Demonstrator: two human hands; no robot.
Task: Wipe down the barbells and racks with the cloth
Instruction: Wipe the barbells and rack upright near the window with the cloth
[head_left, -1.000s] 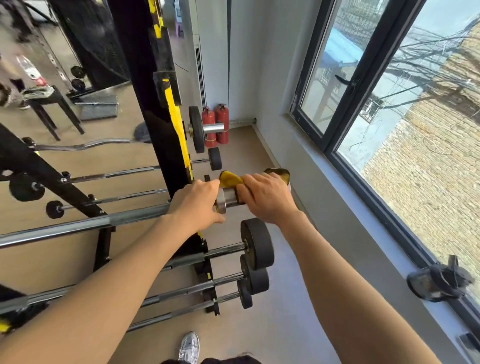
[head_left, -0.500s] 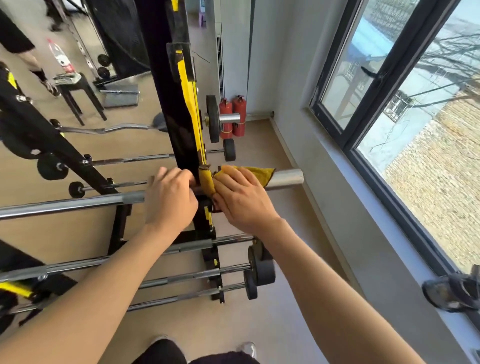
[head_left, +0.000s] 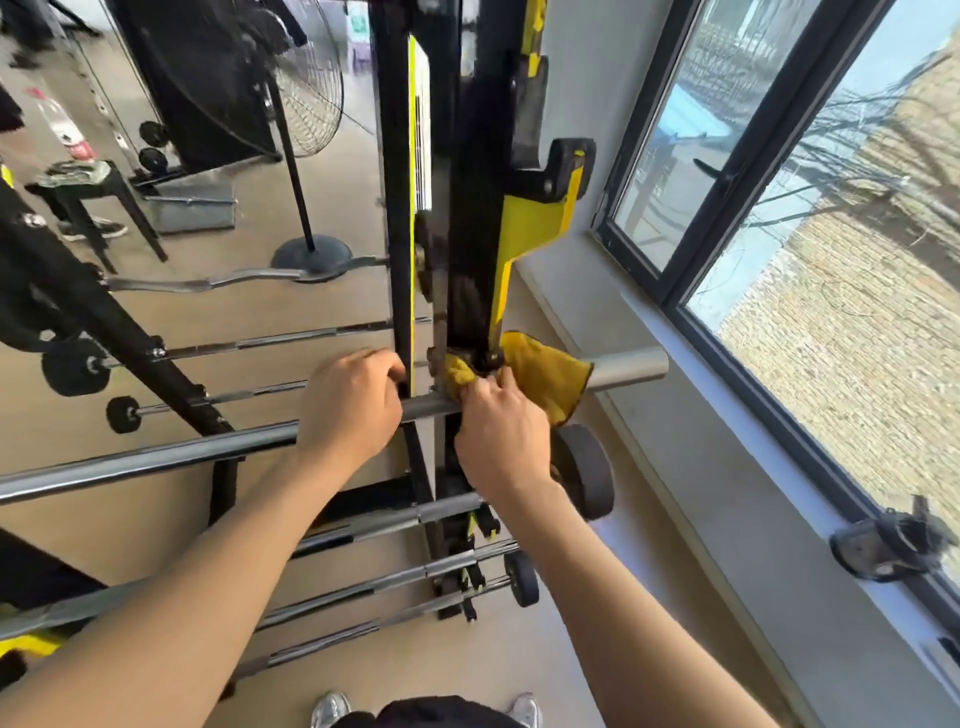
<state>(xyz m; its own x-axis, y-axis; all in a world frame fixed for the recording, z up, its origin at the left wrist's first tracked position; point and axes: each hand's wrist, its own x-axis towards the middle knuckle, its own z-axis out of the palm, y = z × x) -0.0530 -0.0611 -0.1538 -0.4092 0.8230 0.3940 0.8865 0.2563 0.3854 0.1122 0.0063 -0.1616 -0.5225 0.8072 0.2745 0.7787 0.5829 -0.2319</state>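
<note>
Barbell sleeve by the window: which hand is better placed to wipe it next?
The right hand: it holds the yellow cloth, which lies on the sleeve; the left hand only grips the bar shaft.

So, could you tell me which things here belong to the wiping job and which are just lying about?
For the job: yellow cloth, held by the right hand; barbell, gripped by the left hand; black-and-yellow rack; lower barbells.
Just about: standing fan; stool; bottle.
</note>
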